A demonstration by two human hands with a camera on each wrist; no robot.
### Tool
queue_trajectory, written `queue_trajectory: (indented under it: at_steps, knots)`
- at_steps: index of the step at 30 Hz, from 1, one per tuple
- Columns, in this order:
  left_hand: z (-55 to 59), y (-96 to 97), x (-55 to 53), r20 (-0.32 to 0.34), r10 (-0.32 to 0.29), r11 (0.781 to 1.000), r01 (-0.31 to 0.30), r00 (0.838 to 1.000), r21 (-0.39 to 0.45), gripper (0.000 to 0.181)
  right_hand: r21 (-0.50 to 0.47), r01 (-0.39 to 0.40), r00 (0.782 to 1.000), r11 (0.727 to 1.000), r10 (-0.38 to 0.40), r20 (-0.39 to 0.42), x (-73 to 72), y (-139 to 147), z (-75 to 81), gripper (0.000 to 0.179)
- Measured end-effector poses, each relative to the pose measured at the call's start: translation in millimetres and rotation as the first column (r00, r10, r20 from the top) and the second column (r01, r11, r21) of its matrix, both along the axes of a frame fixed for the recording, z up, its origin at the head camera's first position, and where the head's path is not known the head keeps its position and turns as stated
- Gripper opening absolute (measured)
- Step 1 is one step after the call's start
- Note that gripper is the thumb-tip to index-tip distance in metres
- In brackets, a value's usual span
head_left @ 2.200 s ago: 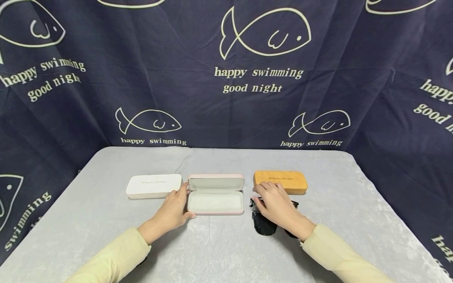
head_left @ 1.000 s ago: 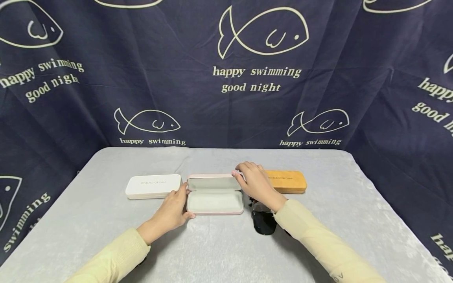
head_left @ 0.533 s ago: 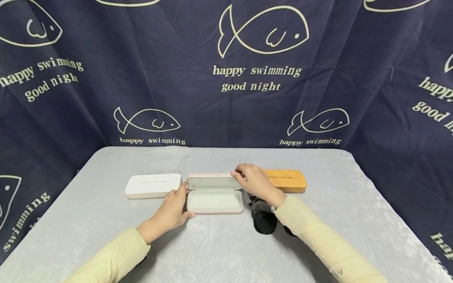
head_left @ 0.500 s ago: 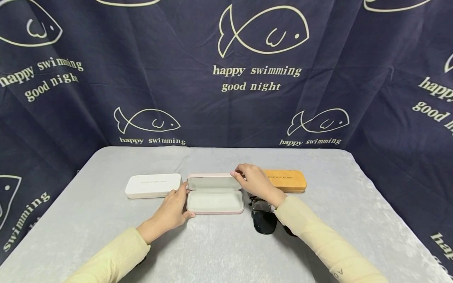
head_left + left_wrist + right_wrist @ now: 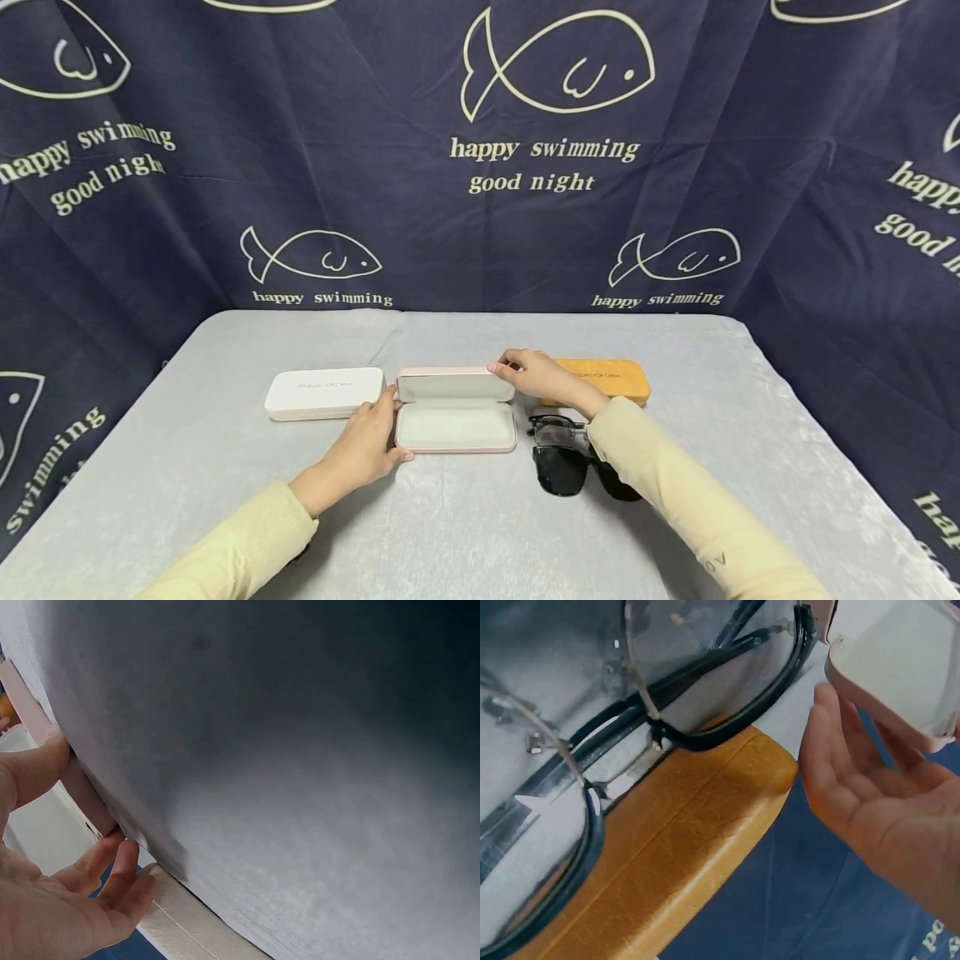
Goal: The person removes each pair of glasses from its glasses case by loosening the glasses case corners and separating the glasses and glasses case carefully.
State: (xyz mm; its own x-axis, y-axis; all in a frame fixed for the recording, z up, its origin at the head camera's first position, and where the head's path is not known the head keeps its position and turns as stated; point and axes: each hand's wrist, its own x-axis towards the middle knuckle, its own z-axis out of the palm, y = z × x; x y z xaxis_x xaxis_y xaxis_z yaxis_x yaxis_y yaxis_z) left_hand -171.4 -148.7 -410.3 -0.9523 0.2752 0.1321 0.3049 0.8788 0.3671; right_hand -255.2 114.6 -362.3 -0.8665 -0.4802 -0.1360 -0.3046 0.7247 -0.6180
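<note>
First, sunglasses (image 5: 561,472): on the grey cloth (image 5: 465,533), unpacked, partly hidden by the right sleeve (image 5: 675,492).
Left hand (image 5: 365,446): thumb and fingers hold the pink case's (image 5: 455,427) left end.
Clear eyeglasses (image 5: 555,431): just beyond the sunglasses, likewise out.
Pink case: middle of three, nothing inside; opening looks done, closing not yet.
Right hand (image 5: 543,375): pinches the raised lid's (image 5: 453,387) right corner.
White case (image 5: 325,393), orange case (image 5: 611,379): shut, contents hidden.
Fish-print curtain (image 5: 480,250): behind everything.

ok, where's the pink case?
Head view, lower middle: the pink case lies open between white case and orange case, left hand gripping its left end, right hand at its lid.
</note>
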Motion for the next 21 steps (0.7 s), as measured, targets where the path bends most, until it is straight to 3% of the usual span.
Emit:
queue_trajectory:
  at_steps: [3,9,15,21]
  knots:
    - [-0.3,-0.1,0.4,-0.005,-0.002,1.0,0.002,1.0,0.004,0.093,-0.059,0.012,0.99,0.998,-0.004,0.14,-2.3,2.0,1.4,0.041]
    - [-0.8,-0.8,0.4,-0.01,-0.007,1.0,0.007,1.0,0.005,0.092,-0.156,0.046,0.932,0.987,0.014,0.361,-7.0,6.6,2.8,0.045]
    - [-0.4,-0.4,0.1,-0.015,-0.012,1.0,0.012,1.0,0.001,0.091,-0.204,0.067,0.875,0.977,0.041,0.483,-11.5,9.2,2.6,0.051]
    - [0.2,0.1,-0.4,-0.011,-0.013,1.0,0.013,1.0,-0.004,0.091,-0.201,0.084,0.858,0.976,0.032,0.513,-12.7,9.3,1.7,0.059]
